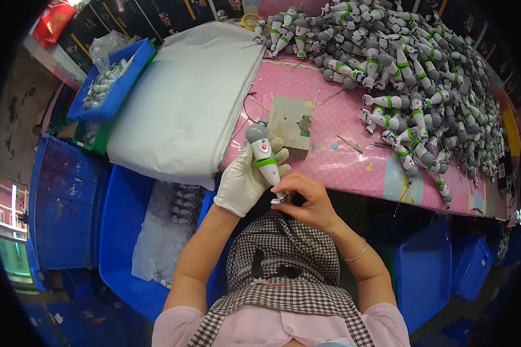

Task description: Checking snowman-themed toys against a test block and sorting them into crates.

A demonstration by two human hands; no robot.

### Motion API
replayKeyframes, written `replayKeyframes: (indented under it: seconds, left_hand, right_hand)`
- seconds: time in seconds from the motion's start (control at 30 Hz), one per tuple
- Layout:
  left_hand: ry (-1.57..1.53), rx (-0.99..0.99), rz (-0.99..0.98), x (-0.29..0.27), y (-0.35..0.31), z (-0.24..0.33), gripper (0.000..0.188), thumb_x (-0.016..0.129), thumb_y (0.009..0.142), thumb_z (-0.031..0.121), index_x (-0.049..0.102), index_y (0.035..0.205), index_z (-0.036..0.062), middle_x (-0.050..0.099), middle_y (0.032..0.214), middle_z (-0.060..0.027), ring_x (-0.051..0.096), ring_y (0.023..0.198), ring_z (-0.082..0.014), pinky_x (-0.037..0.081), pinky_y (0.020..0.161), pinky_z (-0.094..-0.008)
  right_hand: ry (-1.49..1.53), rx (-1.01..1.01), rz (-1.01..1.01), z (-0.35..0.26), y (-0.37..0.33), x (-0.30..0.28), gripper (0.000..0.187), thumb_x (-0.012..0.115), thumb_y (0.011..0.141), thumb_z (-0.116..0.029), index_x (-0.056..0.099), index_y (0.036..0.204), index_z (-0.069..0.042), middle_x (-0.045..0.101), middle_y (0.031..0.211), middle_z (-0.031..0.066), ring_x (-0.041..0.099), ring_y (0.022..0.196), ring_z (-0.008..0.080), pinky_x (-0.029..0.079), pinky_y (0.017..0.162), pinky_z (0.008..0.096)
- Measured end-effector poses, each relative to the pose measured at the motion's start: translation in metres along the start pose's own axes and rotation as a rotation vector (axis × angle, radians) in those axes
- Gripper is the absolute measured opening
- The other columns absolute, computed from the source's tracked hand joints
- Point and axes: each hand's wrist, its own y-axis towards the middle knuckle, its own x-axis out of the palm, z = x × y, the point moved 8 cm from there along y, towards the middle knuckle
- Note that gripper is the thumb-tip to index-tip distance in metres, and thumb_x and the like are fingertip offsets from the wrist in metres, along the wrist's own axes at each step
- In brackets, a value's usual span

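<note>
In front of my lap I hold a toy arm (263, 151), white with bright green bands, a grey rounded shoulder and a red button. My left hand (241, 180), in a white glove, wraps round its middle. Bare fingers of my right hand (308, 199) pinch the small white hand-shaped end of the same toy arm, at its lower tip. Just beyond the toy arm, a beige metal box (285, 122) stands on the pink table (341, 156). What exactly lies between my right fingertips is partly hidden.
A big heap of similar toy arms (411, 75) covers the table's right and far side. White sheeting (185, 92) spreads over the left. A blue tray (113, 81) of small parts stands at far left. Blue bins (121, 231) flank me below the table edge.
</note>
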Motion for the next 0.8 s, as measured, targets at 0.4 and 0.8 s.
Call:
replayKeyframes:
  seconds: [0.4,0.8]
  left_hand:
    - [0.182,0.342,0.072,0.002,-0.003,0.033,0.031,0.060,0.086,0.007,0.044,0.112,0.0051,0.052,0.112,-0.0085,0.053,0.113,-0.0279,0.048,0.094,-0.0508]
    - [0.070,0.618,0.172,-0.030,0.016,-0.008,0.033,0.063,0.084,0.008,0.045,0.111,0.0138,0.051,0.121,-0.0058,0.053,0.111,-0.0252,0.047,0.097,-0.0410]
  right_hand:
    - [-0.878,0.201,0.461,0.023,-0.003,-0.149,0.027,0.069,0.074,-0.014,0.064,0.098,-0.003,0.063,0.095,0.0092,0.059,0.070,0.0169,0.046,0.061,0.0309]
    - [-0.449,-0.071,0.580,-0.010,0.038,-0.046,0.014,0.065,0.077,0.001,0.065,0.090,0.000,0.063,0.073,0.0102,0.059,0.061,0.0166,0.046,0.055,0.0273]
